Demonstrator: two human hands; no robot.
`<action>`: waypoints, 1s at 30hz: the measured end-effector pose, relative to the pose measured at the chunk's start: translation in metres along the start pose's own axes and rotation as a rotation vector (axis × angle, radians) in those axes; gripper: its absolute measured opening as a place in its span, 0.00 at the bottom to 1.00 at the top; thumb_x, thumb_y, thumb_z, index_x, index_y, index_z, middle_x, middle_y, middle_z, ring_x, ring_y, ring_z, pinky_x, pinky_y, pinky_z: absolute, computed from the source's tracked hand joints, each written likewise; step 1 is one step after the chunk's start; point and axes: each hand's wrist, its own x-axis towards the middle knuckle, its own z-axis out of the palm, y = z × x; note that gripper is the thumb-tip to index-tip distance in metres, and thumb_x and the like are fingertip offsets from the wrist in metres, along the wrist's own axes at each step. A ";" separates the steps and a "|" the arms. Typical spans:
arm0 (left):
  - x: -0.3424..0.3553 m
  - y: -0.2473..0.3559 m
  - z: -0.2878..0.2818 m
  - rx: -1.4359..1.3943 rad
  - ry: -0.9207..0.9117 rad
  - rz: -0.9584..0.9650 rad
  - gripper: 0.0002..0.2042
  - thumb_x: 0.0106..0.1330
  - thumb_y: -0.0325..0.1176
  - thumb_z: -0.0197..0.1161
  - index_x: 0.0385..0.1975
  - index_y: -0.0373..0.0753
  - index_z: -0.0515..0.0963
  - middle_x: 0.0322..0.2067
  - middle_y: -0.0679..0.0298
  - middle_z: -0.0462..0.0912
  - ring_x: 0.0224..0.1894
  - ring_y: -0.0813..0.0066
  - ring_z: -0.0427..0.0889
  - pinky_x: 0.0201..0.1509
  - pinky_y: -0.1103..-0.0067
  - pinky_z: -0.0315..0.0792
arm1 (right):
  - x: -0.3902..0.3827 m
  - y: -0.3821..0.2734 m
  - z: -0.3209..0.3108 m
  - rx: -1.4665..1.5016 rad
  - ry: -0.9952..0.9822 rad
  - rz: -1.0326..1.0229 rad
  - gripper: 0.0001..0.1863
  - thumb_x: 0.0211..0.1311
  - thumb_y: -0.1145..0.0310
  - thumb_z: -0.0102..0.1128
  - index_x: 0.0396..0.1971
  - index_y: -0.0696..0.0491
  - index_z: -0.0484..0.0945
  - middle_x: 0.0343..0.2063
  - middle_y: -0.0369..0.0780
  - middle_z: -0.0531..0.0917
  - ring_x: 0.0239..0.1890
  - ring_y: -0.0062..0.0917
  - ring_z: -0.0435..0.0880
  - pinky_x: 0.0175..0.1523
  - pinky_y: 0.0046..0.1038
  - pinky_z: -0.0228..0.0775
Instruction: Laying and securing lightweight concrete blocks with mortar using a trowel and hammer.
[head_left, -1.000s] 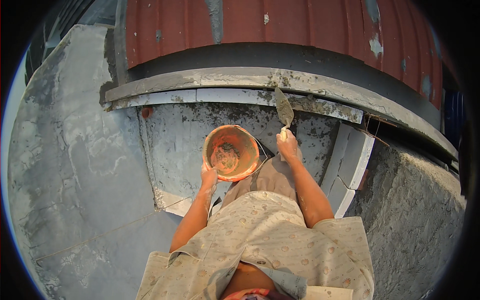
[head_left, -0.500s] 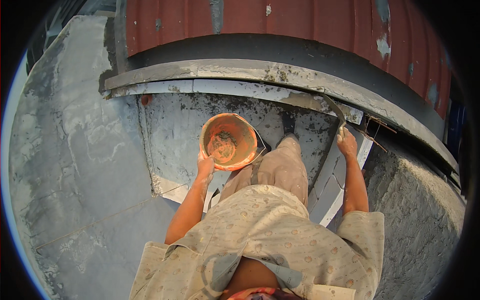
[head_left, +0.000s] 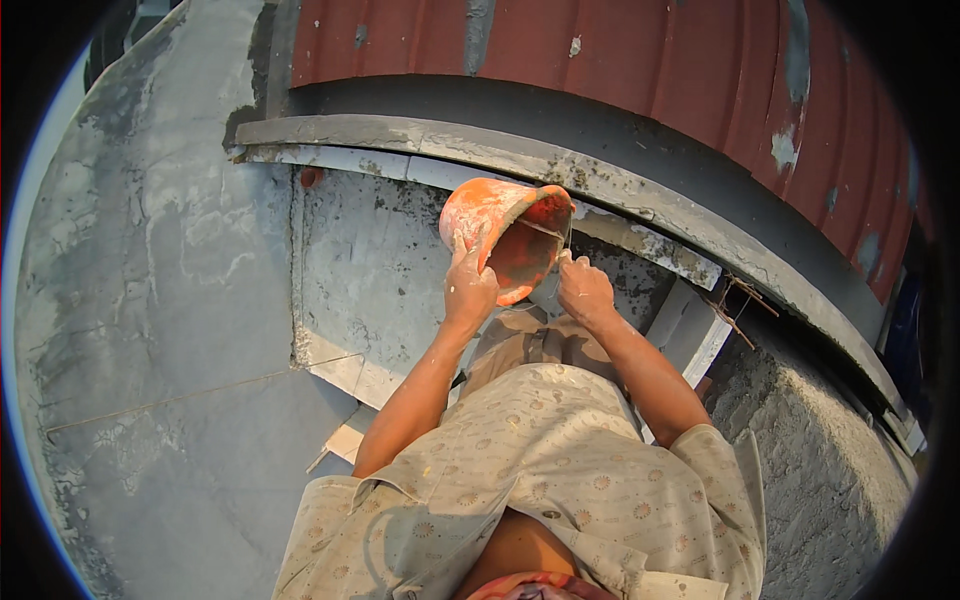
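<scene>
My left hand [head_left: 470,290] grips the side of an orange bucket [head_left: 472,212], its thumb and fingers near the rim. The bucket is tipped over to the right, its mouth facing my right hand, with grey mortar smears on its inside and outside. My right hand [head_left: 586,290] is closed right beside the bucket's mouth, around the handle end of the trowel it held a moment ago. The trowel's blade does not show clearly; it seems to be within the mouth. A thin wire bail hangs by the rim.
Beyond the bucket runs a curved concrete ledge [head_left: 640,190], with red corrugated metal sheeting [head_left: 620,60] above it. Thin rusty rods [head_left: 742,300] stick out at the right. Rough grey mortar [head_left: 800,430] covers the right side; a smooth grey slab [head_left: 170,330] spreads left.
The bucket has been lifted away from me and tipped from upright toward the right. My right hand has come left from the ledge to the bucket's mouth.
</scene>
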 end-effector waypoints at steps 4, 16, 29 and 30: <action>-0.015 0.008 -0.007 0.035 -0.032 -0.021 0.30 0.52 0.22 0.50 0.61 0.36 0.68 0.60 0.28 0.59 0.61 0.37 0.66 0.64 0.66 0.63 | -0.012 0.000 -0.029 0.541 -0.607 -0.074 0.16 0.56 0.66 0.61 0.42 0.60 0.76 0.20 0.44 0.79 0.19 0.32 0.81 0.24 0.31 0.74; -0.066 -0.124 0.021 -0.808 -0.270 -0.898 0.32 0.55 0.16 0.47 0.63 0.47 0.58 0.50 0.55 0.73 0.41 0.60 0.83 0.33 0.62 0.83 | -0.047 0.143 0.008 1.776 -0.750 0.614 0.17 0.66 0.61 0.50 0.45 0.60 0.74 0.19 0.43 0.78 0.07 0.21 0.70 0.08 0.21 0.59; 0.006 -0.187 -0.025 -0.529 -0.509 -0.415 0.29 0.55 0.19 0.47 0.60 0.46 0.61 0.41 0.58 0.76 0.30 0.66 0.83 0.30 0.68 0.84 | -0.209 -0.073 0.035 1.723 0.293 0.122 0.24 0.62 0.64 0.60 0.56 0.60 0.71 0.26 0.34 0.76 0.25 0.17 0.74 0.29 0.19 0.70; 0.006 -0.180 -0.027 -0.507 -0.549 -0.390 0.29 0.55 0.19 0.47 0.60 0.46 0.61 0.41 0.58 0.76 0.30 0.66 0.83 0.30 0.68 0.84 | -0.215 -0.092 0.041 1.773 0.554 0.066 0.25 0.64 0.63 0.58 0.57 0.60 0.69 0.26 0.34 0.75 0.25 0.16 0.73 0.29 0.20 0.69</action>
